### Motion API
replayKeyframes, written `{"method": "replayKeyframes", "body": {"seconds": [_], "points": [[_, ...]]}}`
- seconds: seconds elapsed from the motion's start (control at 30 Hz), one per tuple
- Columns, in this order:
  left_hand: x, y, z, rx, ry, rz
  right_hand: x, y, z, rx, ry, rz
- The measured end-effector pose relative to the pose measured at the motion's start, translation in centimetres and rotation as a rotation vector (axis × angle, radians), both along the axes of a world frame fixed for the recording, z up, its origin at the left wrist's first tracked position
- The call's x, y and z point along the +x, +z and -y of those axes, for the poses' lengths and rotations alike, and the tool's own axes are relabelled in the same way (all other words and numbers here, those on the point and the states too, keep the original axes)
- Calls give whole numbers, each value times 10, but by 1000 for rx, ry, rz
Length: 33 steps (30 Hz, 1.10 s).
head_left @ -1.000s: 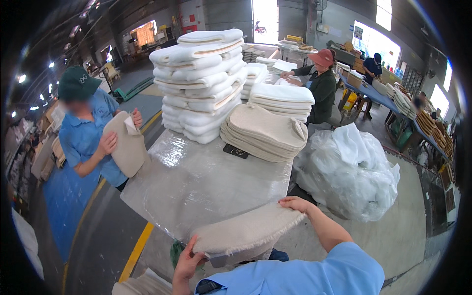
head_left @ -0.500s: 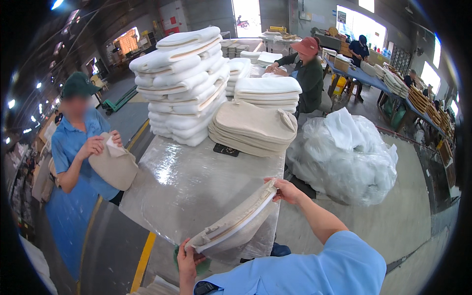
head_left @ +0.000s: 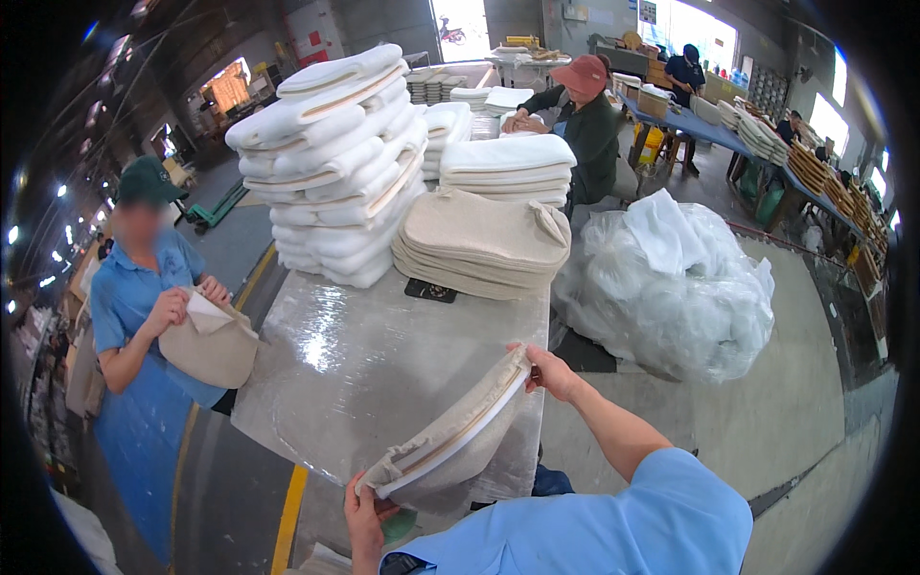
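I hold a beige fabric cover with white foam padding inside, tilted on its edge over the near end of a table wrapped in clear plastic. My left hand grips its lower left end. My right hand grips its upper right end. A stack of beige covers lies farther back on the table. Behind it rises a tall pile of white foam pads.
A person in a blue shirt and apron stands at the left, handling a beige cover. A big heap of clear plastic bags lies on the floor at the right. Another person in a red cap works at the far end. A yellow line marks the floor.
The cover lay flat in my hands a second ago; it is now turned up on edge, its open side showing the white foam. The view has shifted slightly lower.
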<state>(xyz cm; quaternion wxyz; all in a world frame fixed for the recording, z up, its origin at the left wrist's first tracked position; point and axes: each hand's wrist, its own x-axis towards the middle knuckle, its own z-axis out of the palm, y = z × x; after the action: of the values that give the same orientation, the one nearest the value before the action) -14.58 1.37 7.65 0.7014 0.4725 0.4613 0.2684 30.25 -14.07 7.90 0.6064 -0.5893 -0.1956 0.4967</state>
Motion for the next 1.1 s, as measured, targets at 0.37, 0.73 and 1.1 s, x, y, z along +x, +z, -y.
{"method": "replayKeyframes", "body": {"seconds": [0.37, 0.73, 1.1], "points": [[7, 11, 0, -48, 27, 15, 5, -11, 1, 88, -31, -180], [6, 15, -1, -58, 22, -20, 1, -15, -12, 37, -100, -19], [49, 25, 61, -336, 18, 47, 77, 58, -104, 143, -228, 368]]}}
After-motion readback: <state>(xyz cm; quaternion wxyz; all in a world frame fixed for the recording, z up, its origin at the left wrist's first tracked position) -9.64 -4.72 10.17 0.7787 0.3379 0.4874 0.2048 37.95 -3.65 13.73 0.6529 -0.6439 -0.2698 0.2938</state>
